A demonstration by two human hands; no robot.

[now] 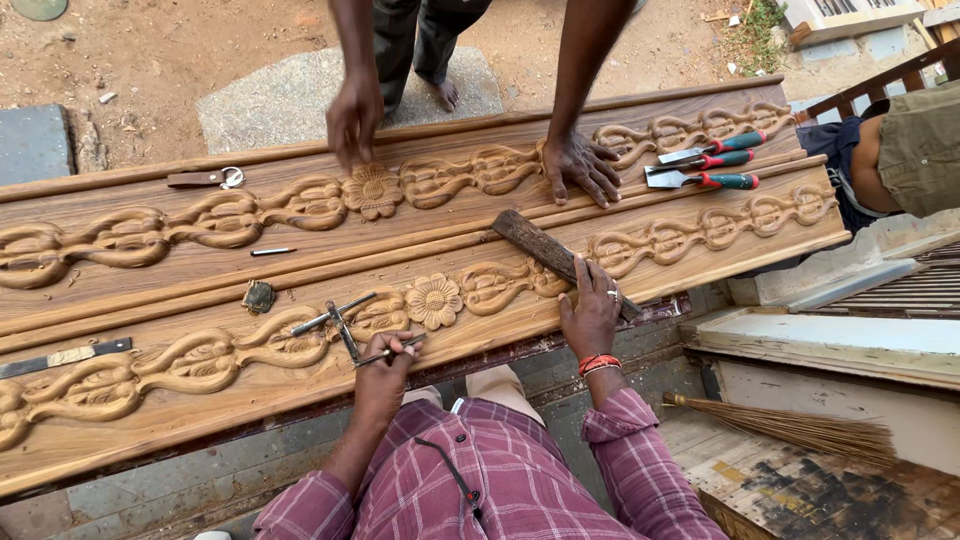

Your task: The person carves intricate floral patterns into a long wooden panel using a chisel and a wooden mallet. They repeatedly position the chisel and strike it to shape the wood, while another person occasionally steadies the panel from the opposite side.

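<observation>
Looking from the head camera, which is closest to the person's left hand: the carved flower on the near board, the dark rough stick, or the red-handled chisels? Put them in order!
From the left hand:
1. Carved flower, just up and right of it.
2. Dark rough stick, further right, under the right hand.
3. Red-handled chisels, far right on the far board.

bench: grey metal-edged workbench [620, 345] | load: two long carved brown wooden boards, near [250, 385] at 6 o'clock, far [130, 200] at 12

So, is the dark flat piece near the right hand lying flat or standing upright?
Lying flat: the dark flat piece rests slantwise across the carved board, under the right hand.
</observation>
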